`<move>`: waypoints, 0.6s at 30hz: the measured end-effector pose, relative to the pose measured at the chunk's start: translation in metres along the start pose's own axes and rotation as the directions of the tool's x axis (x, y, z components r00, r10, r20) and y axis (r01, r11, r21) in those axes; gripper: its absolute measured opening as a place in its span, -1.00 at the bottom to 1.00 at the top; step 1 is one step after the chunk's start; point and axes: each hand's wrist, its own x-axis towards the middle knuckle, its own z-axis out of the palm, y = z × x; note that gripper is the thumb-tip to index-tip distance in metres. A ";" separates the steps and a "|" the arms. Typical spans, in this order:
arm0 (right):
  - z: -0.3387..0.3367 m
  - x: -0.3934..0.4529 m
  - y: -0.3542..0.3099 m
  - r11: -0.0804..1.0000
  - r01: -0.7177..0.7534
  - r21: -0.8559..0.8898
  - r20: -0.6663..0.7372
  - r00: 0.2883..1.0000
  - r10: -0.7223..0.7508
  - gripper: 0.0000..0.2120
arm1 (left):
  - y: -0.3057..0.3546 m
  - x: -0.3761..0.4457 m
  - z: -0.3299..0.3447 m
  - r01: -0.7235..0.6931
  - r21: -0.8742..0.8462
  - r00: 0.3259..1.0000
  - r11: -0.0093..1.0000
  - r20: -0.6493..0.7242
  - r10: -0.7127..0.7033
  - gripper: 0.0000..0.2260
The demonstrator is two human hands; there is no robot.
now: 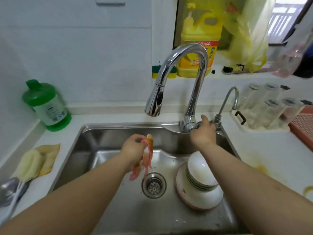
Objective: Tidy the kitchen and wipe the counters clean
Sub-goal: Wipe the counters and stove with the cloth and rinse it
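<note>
Over the steel sink (88, 145), my left hand (133, 150) grips a wet pink and orange cloth (147, 158) that hangs down above the drain (153, 184). My right hand (204, 131) reaches to the base of the chrome tap (179, 78) and its fingers curl round the tap handle (198, 124). No water runs from the spout. A stack of white bowls (201, 173) on a pink-rimmed plate (199, 199) sits in the sink's right half.
A green bottle (47, 104) stands on the left counter, with a yellowish cloth (48, 158) and a spoon (8, 190) nearer me. Upturned glasses in a white rack (264, 107) stand at the right. Yellow stains (260, 168) mark the right counter. A detergent jug (199, 41) and sponge (156, 72) sit on the sill.
</note>
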 end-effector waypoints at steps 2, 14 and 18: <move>0.002 0.005 0.002 0.997 0.002 -0.083 -0.013 1.000 -0.003 -0.50 | 0.007 0.010 0.003 -0.023 0.018 1.000 1.000 -0.014 0.023 -0.93; 0.017 -0.017 -0.003 0.964 0.152 -0.220 -0.067 0.983 -0.170 -0.58 | 0.022 0.037 0.007 0.030 -0.089 0.999 0.996 0.029 -0.027 -0.90; 0.050 -0.028 -0.018 0.975 0.204 0.087 0.401 0.889 -0.222 -0.59 | 0.030 0.045 0.014 0.015 -0.091 1.000 0.996 0.019 -0.013 -0.89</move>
